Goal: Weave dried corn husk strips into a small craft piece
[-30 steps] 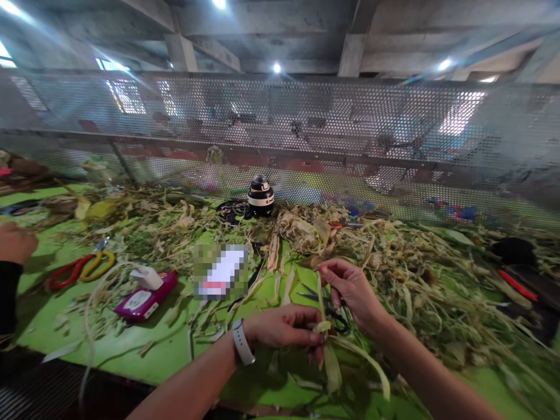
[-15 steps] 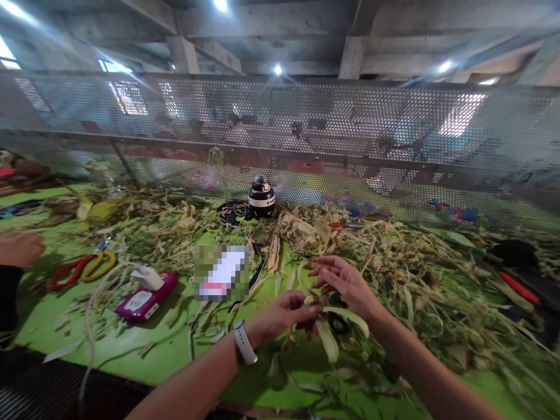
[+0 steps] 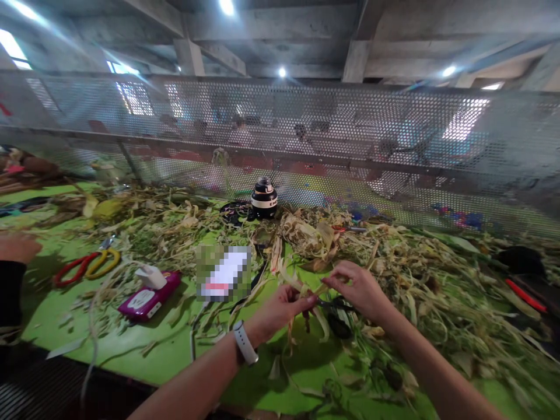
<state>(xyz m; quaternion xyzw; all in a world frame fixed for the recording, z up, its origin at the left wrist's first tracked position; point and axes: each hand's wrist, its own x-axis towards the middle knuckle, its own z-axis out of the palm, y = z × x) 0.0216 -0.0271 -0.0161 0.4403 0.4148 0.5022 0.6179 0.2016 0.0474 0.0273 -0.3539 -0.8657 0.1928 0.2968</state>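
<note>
My left hand [image 3: 283, 303] and my right hand [image 3: 359, 289] meet over the green table [image 3: 131, 344], both pinching the same bundle of green and dry leaf strips [image 3: 315, 303]. Loose ends of the strips hang below my fingers. A white watch band [image 3: 243, 343] sits on my left wrist. Black-handled scissors [image 3: 336, 318] lie on the table just under my right hand. A heap of dry husks and leaves [image 3: 306, 233] lies just beyond my hands.
A magenta case with a white block [image 3: 149, 290] and red-and-yellow scissors [image 3: 85, 267] lie to the left. A black-and-white round jar [image 3: 264, 198] stands by the perforated metal screen [image 3: 306, 134]. Another person's hand [image 3: 17, 247] rests at the far left. Leaves litter the right side.
My hands have drawn closer together and moved a little away from me. The strip that my right hand held up is now folded down into the bundle between both hands.
</note>
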